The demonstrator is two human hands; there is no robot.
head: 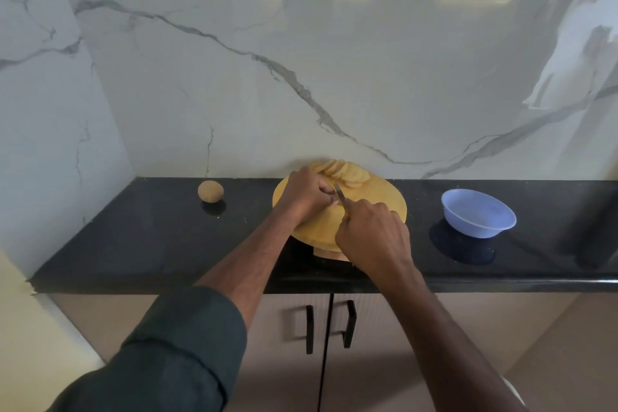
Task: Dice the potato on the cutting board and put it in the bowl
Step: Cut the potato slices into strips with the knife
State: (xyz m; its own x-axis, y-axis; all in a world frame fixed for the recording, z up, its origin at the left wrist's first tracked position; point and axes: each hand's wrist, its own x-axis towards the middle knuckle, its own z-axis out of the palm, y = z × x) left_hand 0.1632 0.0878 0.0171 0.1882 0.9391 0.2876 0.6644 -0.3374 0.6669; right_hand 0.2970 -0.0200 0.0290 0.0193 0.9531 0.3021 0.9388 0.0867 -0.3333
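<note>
Right hand (pixel 373 231) grips the knife (pixel 340 195) by its handle, fingers wrapped round it, blade angled up and away toward the middle of the round yellow cutting board (pixel 378 207). Left hand (pixel 302 199) sits on the board just left of the blade with fingers curled down over a piece of potato; the piece itself is hidden under the fingers, so how much remains cannot be told. Round potato slices (pixel 344 174) lie fanned in an overlapping row along the far edge of the board, near the marble backsplash; none look diced yet. Main risk, as a judgement: the left fingertips are very close to the blade, seemingly touching it, so a slip on a small wet piece could nick them. Second risk: the board overhangs something at its near edge and looks raised off the black countertop (pixel 150 237), so hard downward pressure near the rim may tip or rock it and scatter slices. Slices near the far rim could also slide off toward the wall. Blue bowl (pixel 478 212) stands on the counter well right of the board, upright, and appears to hold nothing; the transfer has not started. A whole unpeeled potato (pixel 210 191) rests on the counter left of the board, untouched.
</note>
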